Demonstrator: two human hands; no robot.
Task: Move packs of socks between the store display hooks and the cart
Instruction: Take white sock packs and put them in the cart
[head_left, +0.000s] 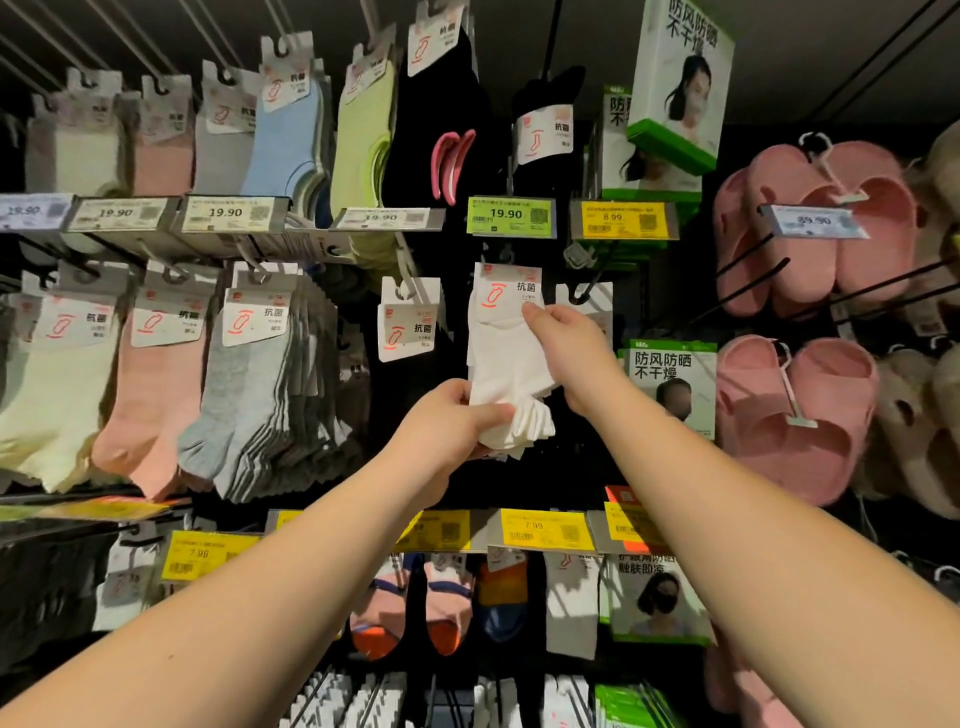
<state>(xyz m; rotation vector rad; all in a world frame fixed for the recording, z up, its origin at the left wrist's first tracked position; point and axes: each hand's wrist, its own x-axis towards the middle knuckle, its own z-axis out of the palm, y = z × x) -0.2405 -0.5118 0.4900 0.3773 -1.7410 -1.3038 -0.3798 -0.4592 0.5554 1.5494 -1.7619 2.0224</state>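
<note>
Your left hand (451, 415) has its fingers curled round the toe end of the white pack of ankle socks with a paper header card (506, 358), thumb pressed on the front of the fabric near the lower edge. Your right hand (569, 348) pinches the same pack higher up, fingertips (532, 310) on the right edge of the header card and the palm behind the socks' right side. So both hands are clamped on that one pack, and it sits just right of the frame's centre, held upright in front of the dark display wall.

Whether the card's top is on a hook cannot be told; a small metal hook (505, 254) shows just above it.

Just left of the pack hangs a black sock pack with a white header card (408, 325) on its own peg. Further left in the middle row hang grey ankle socks (260, 395), pink ankle socks (148, 400) and pale yellow ankle socks (49, 405).

Directly above your hands is a green price tag reading 19.90 (510, 215), with a yellow price tag reading 8.99 (621, 221) beside it.

At the right of the frame hang pink foam slippers (795, 415). Just right of your right wrist is a green-edged face mask box (672, 384).

The cart is not in view.
</note>
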